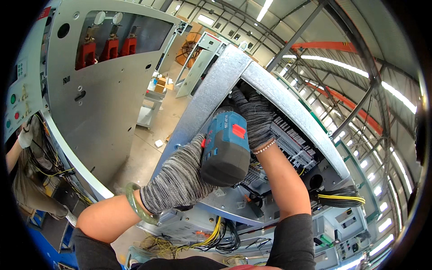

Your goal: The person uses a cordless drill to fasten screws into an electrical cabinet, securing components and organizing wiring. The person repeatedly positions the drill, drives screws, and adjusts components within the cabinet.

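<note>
My left hand point(177, 177), in a grey knit glove, is wrapped round the grip of a blue and black cordless drill point(227, 150) with red switches. The drill points away from me into the opening of a metal cabinet frame point(249, 69). Beside the drill's front end, my right hand point(255, 118) reaches into the same opening, in a matching glove. Its fingers are bent together in shadow, and what they hold, if anything, is hidden. Just right of that wrist, rows of grey terminal blocks point(288, 141) are mounted inside the cabinet.
A screwdriver with a dark handle point(254, 207) lies on the cabinet's lower ledge. Black and yellow cable bundles point(339, 198) hang at right. A large grey cabinet door point(101, 108) stands at left. Beyond it, another person's gloved hand point(25, 136) is by some wires.
</note>
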The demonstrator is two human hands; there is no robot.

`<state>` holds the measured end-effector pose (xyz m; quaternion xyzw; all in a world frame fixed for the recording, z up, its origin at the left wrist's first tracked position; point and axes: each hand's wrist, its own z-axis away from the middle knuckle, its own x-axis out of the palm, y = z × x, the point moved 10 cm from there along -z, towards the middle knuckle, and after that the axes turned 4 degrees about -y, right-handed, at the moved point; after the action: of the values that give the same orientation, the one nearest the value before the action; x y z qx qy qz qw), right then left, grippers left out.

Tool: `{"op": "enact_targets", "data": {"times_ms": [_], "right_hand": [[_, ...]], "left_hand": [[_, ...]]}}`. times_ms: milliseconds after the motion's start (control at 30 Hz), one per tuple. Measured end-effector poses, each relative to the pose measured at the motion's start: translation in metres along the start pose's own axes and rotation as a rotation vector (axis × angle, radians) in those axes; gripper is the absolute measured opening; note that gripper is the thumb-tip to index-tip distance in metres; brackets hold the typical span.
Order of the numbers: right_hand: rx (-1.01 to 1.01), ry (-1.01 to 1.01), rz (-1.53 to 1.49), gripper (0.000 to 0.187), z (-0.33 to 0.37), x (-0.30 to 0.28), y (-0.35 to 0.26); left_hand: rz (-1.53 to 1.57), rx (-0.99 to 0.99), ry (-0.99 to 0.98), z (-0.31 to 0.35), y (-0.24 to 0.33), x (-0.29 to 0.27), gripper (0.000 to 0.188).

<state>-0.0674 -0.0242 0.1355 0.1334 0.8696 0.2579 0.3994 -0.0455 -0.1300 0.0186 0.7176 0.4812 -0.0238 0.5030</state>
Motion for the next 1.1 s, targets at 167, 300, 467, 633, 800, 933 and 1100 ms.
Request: {"op": "enact_targets", "data": {"times_ms": [167,300,467,633,800,933,1100], "right_hand": [[0.090,0.021,-0.155,0.051,0.000,0.004,0.010],[0.047,0.090,0.115,0.066,0.003,-0.004,0.001],[0.007,0.169,0.031,0.063,0.004,-0.003,-0.001],[-0.041,0.234,0.134,0.062,0.008,-0.006,0.000],[0.029,0.257,0.280,0.059,-0.001,-0.008,-0.007],[-0.053,0.279,-0.056,0.057,-0.003,-0.023,-0.022],[0.060,0.226,0.052,0.070,0.004,-0.011,-0.015]], "left_hand": [[0.059,0.088,0.083,0.012,0.009,0.007,0.046],[0.369,0.209,0.159,0.043,0.017,0.008,0.035],[0.860,-0.103,-0.042,0.088,-0.012,0.041,0.056],[0.361,-0.047,-0.141,0.114,-0.012,0.047,0.064],[0.872,-0.224,-0.067,0.146,-0.032,0.062,0.064],[1.132,-0.310,-0.078,0.165,-0.033,0.070,0.071],[0.887,-0.243,-0.045,0.179,-0.039,0.067,0.076]]}}
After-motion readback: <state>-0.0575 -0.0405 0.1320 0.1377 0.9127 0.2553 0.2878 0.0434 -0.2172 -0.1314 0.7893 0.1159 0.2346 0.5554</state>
